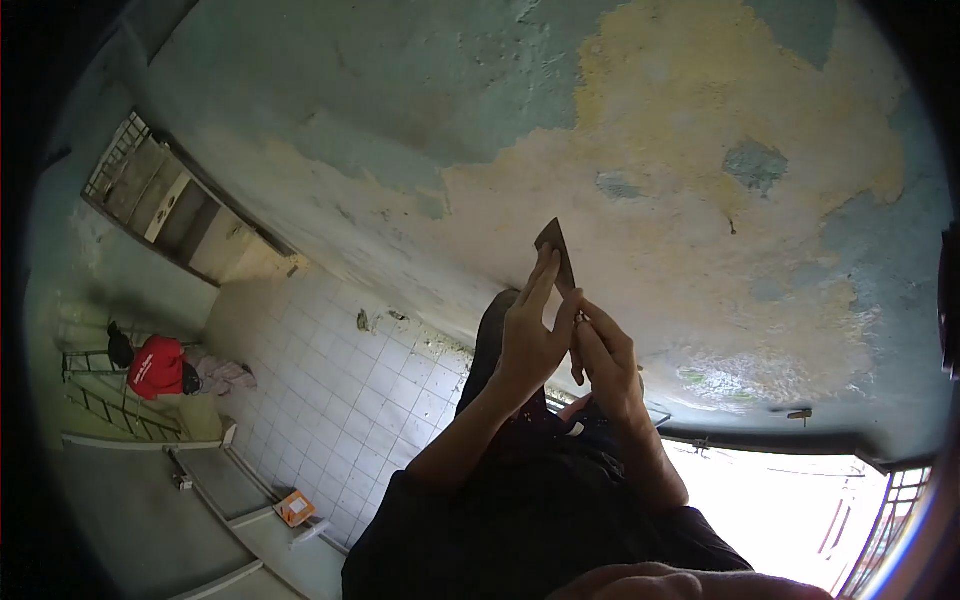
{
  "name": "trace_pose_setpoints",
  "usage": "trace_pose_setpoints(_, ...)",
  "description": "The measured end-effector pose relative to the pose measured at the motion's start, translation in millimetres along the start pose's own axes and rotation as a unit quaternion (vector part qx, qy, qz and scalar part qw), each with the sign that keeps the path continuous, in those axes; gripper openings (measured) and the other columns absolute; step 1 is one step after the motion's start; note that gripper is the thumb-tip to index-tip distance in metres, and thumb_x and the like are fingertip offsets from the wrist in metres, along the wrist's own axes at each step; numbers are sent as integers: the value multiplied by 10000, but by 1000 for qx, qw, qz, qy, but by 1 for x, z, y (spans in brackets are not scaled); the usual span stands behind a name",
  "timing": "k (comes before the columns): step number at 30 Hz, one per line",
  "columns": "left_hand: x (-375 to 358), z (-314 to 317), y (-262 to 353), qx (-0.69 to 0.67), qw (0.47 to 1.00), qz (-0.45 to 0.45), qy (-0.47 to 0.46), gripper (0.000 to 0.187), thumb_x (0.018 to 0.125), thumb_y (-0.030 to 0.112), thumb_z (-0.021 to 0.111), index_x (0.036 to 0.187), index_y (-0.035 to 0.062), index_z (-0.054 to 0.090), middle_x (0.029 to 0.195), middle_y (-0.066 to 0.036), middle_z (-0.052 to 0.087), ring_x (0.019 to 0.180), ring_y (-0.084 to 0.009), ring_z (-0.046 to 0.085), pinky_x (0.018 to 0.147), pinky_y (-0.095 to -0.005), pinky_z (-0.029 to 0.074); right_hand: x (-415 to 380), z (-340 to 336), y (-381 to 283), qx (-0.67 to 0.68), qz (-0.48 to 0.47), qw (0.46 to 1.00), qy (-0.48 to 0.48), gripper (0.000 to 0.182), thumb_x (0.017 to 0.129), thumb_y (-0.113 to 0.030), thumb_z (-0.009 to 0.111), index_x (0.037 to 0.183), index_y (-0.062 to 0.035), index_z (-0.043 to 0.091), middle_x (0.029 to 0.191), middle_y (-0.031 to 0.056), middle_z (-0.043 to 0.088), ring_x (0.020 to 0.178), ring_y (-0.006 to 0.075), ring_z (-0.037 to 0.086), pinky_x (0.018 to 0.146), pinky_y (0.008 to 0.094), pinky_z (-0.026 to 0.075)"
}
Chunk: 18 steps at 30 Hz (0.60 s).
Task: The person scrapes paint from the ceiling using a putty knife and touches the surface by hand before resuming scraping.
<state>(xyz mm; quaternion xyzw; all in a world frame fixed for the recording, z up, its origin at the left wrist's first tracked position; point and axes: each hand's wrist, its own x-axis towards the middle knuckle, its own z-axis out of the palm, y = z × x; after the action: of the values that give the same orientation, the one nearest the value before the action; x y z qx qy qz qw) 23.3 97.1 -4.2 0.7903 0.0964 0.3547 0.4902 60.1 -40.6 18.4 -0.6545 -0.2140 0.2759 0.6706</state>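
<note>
A scraper with a flat, pointed metal blade is held up in front of the peeling wall. My right hand is closed around its lower end, and the handle is mostly hidden by the fingers. Against the blade lie the stretched fingers of my left hand, with its thumb reaching towards my right hand. Whether the blade touches the wall cannot be made out.
White floor tiles lie at lower left. A person in a red shirt is by a metal ladder. An orange box rests on a grey surface. A barred opening is upper left; a bright opening is lower right.
</note>
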Motion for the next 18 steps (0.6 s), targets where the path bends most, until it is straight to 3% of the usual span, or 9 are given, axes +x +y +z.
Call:
trace_pose_setpoints(8,-25,15,-26,27,998,-11,-49,539,984,205,656,1381,-133,522,1460,-363,484,1398,-469,463,1150,-485,400,-15,-6,21,13,98,994,43,450,1073,-204,496,1460,24,514,761,13,557,560,51,466,480,205,414)
trace_pose_setpoints(10,-31,19,-27,25,998,-17,-58,535,975,200,665,1371,-133,533,1443,-361,504,1391,-465,475,1159,-485,388,-20,-13,38,15,77,995,67,448,1070,-205,508,1451,30,522,759,13,555,539,48,456,454,196,411)
trace_pose_setpoints(12,-36,23,-24,29,998,-16,-55,536,972,199,669,1367,-137,534,1435,-359,513,1381,-466,485,1149,-485,400,-26,-21,41,52,94,993,45,433,1081,-173,490,1468,24,500,878,12,624,582,10,451,488,185,346)
trace_pose_setpoints(18,-33,27,-9,5,998,-12,-56,543,970,188,673,1367,-152,524,1436,-364,509,1358,-470,508,1111,-479,448,-32,-19,39,91,61,991,74,411,1069,-127,519,1444,41,526,832,-13,575,590,13,436,496,186,338)
